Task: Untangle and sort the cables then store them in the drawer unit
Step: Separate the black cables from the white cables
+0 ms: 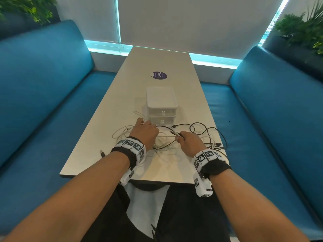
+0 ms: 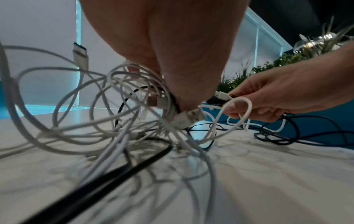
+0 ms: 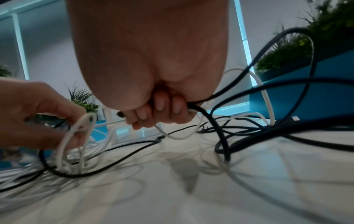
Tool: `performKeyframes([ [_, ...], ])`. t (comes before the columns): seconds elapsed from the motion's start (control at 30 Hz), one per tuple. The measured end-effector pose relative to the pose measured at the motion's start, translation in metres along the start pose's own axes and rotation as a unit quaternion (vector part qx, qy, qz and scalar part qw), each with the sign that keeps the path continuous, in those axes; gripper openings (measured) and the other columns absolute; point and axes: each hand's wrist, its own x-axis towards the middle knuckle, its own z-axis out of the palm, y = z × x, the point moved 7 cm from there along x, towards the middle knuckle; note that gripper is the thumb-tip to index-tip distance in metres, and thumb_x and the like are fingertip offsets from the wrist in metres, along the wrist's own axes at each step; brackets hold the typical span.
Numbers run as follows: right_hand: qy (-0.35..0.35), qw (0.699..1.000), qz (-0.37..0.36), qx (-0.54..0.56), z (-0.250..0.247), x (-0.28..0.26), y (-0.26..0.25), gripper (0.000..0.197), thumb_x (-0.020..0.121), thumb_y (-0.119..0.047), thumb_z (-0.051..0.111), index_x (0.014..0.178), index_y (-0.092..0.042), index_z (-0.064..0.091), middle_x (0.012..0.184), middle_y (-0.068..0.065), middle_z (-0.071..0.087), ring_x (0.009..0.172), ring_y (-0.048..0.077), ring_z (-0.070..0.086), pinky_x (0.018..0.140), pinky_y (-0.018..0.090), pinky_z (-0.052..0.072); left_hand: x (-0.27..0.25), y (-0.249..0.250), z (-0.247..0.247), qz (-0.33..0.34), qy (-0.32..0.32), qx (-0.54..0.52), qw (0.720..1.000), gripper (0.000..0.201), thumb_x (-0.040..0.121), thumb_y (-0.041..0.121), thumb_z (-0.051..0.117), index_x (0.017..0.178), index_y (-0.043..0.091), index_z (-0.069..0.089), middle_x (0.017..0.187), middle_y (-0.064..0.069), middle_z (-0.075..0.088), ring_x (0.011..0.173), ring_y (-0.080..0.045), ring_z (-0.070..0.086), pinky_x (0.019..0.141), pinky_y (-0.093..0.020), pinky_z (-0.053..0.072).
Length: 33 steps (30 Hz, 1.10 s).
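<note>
Counter: we find a pale counter (image 1: pixel 122 95) between two blue benches (image 1: pixel 43 81), with a purple sticker (image 1: pixel 159 75) towards its far end
Drawer unit: a white drawer unit (image 1: pixel 161 105) stands mid-counter, both drawers shut as far as we can see
Cables: a tangle of white and black cables (image 1: pixel 167 142) lies on the counter just in front of the drawer unit, loops spreading left and right; a loose plug (image 1: pixel 102 153) lies near the left edge
Left hand: we note the left hand (image 1: pixel 145 132) over the left part of the tangle, its grip closed, fingers curled round several white loops (image 2: pixel 134 84) and a white USB plug (image 2: pixel 188 118)
Right hand: the right hand (image 1: pixel 189 142) sits over the right part, its grip closed on a black cable (image 3: pixel 208 115) and a white one, pinching plug ends (image 2: pixel 220 97) at the fingertips
Gap: the two hands are near each other, not touching
Surroundings: plants (image 1: pixel 302 30) stand behind both benches
</note>
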Motion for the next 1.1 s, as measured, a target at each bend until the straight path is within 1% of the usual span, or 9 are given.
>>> performKeyframes([
  [0.1,0.024,0.997,0.067,0.003,-0.011,-0.002,0.023,0.031,0.103,-0.036,0.044,0.1,-0.01,0.062,0.094,0.011,0.065,0.087,0.03,0.06,0.074,0.037,0.047,-0.008,-0.018,0.007,-0.021,-0.038,-0.016,0.999,0.035,0.087,0.025,0.057,0.122,0.022,0.052,0.121,0.0,0.058,0.118,-0.024,0.049,0.105,-0.047,0.027],
  [0.23,0.039,0.994,0.101,-0.006,-0.023,-0.011,0.05,0.028,0.103,-0.035,0.045,0.099,-0.012,0.061,0.098,0.011,0.065,0.091,0.03,0.061,0.077,0.037,0.049,-0.022,-0.049,0.022,-0.047,-0.076,-0.015,0.996,0.022,0.089,0.025,0.05,0.111,0.023,0.055,0.116,0.0,0.061,0.114,-0.023,0.051,0.103,-0.045,0.029],
  [0.37,0.034,0.991,0.111,-0.061,-0.018,-0.011,0.037,0.025,0.102,-0.034,0.044,0.104,-0.015,0.06,0.104,0.01,0.064,0.095,0.031,0.062,0.079,0.037,0.05,-0.018,-0.033,0.019,-0.042,-0.046,-0.08,0.995,0.028,0.084,0.02,0.052,0.111,0.026,0.058,0.115,0.004,0.06,0.115,-0.02,0.051,0.11,-0.047,0.022],
  [0.47,0.031,0.979,0.151,-0.136,-0.019,-0.013,0.035,0.021,0.098,-0.021,0.047,0.11,-0.013,0.063,0.111,0.009,0.065,0.102,0.03,0.064,0.082,0.036,0.049,-0.014,-0.016,0.016,-0.029,-0.028,-0.096,0.995,0.024,0.087,0.02,0.05,0.109,0.024,0.059,0.114,0.004,0.059,0.115,-0.021,0.05,0.111,-0.05,0.02],
  [0.63,0.058,0.959,0.196,-0.198,-0.041,-0.02,0.05,0.02,0.088,-0.01,0.051,0.1,-0.013,0.067,0.106,0.009,0.069,0.101,0.029,0.065,0.085,0.037,0.054,-0.014,-0.012,0.019,-0.02,-0.051,-0.087,0.995,0.021,0.089,0.02,0.049,0.106,0.023,0.061,0.11,0.003,0.062,0.114,-0.021,0.05,0.108,-0.049,0.02],
  [0.77,0.083,0.968,0.172,-0.165,-0.039,-0.02,0.047,0.02,0.094,-0.013,0.047,0.104,-0.01,0.065,0.11,0.01,0.067,0.104,0.03,0.064,0.085,0.037,0.051,-0.013,-0.008,0.019,-0.028,-0.037,-0.097,0.994,0.023,0.09,0.018,0.047,0.107,0.023,0.059,0.111,0.004,0.062,0.111,-0.021,0.052,0.11,-0.049,0.02],
  [0.9,0.103,0.985,0.127,-0.058,-0.025,-0.014,0.026,0.029,0.104,-0.029,0.039,0.114,-0.006,0.053,0.113,0.02,0.062,0.106,0.038,0.06,0.081,0.04,0.045,-0.009,0.0,0.014,-0.026,-0.013,-0.14,0.99,0.024,0.092,0.019,0.045,0.112,0.024,0.057,0.115,0.004,0.059,0.112,-0.02,0.052,0.11,-0.048,0.021],
  [1.0,0.09,0.991,0.099,-0.022,-0.012,-0.009,0.013,0.032,0.105,-0.033,0.036,0.111,-0.006,0.053,0.108,0.021,0.062,0.101,0.039,0.06,0.076,0.039,0.043,-0.008,0.001,0.011,-0.024,0.007,-0.159,0.987,0.023,0.094,0.02,0.045,0.113,0.024,0.057,0.118,0.004,0.058,0.113,-0.02,0.052,0.109,-0.046,0.022],
  [1.1,0.059,0.996,0.054,0.025,0.002,-0.007,0.0,0.035,0.105,-0.037,0.037,0.106,-0.008,0.056,0.101,0.019,0.064,0.094,0.037,0.062,0.075,0.039,0.047,-0.011,-0.006,0.008,-0.03,0.043,-0.182,0.982,0.022,0.094,0.02,0.046,0.112,0.025,0.058,0.121,0.005,0.057,0.114,-0.019,0.051,0.109,-0.044,0.023],
])
